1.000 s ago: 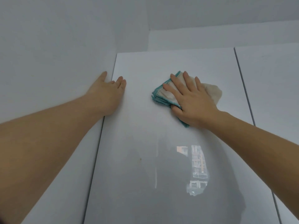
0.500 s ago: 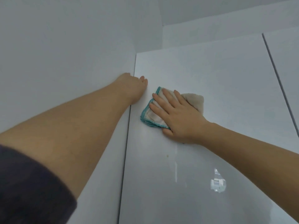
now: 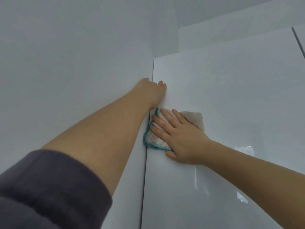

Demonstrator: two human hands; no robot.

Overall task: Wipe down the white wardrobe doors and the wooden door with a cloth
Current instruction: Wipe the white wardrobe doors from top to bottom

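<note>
Right hand [image 3: 179,138]: fingers straight and spread, palm flat, pressing the cloth [image 3: 193,119] against the white wardrobe door [image 3: 231,90]; not curled round it.
Cloth: folded, beige, soft weave, teal stitched border; its left side sits at the door's left edge.
Left hand [image 3: 154,91]: flat, fingers extended across that same edge just above the cloth, holding nothing.
Door: glossy, smooth, reflective; a broad run of surface lies right of and below the cloth.
Matte wall [image 3: 66,63] lies to the left.

A plain, pale grey wall [image 3: 66,55] fills the left side. At the upper right it meets another bare pale surface [image 3: 231,7] in a corner. The light is soft and even.
</note>
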